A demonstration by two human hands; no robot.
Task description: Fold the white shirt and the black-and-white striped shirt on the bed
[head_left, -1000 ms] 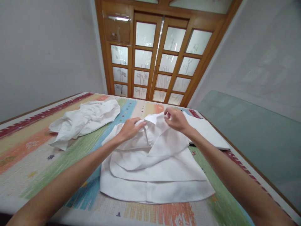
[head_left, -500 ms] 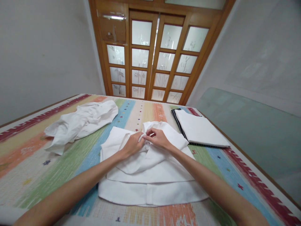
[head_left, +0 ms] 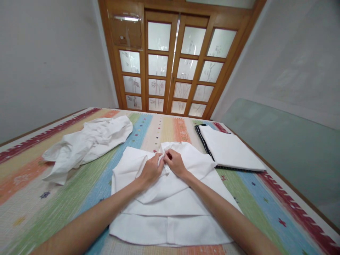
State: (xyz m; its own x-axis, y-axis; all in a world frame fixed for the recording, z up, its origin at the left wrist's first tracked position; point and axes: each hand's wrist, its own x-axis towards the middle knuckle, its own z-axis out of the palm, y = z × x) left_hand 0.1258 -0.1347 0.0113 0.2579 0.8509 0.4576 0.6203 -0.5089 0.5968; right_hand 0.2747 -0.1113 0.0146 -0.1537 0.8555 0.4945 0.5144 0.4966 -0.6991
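A white shirt (head_left: 170,198) lies spread in front of me, its hem toward me and its upper part bunched under my hands. My left hand (head_left: 152,169) pinches the cloth near the collar opening, fingers closed. Right against it, my right hand (head_left: 175,162) pinches the same edge between thumb and fingers. The fingertips of both hands nearly meet. Whatever small part lies between them, such as a button, is hidden by the fingers.
A crumpled white garment (head_left: 90,141) lies at the left. Folded white cloth (head_left: 231,147) rests on a black striped item (head_left: 203,141) at the right. Everything lies on a striped colourful cover (head_left: 63,198). Wooden glazed doors (head_left: 172,60) stand behind.
Both hands keep their pinch on the shirt, with the fingers slightly shifted. The whole view has moved a little, so the shirt's hem sits lower in the picture.
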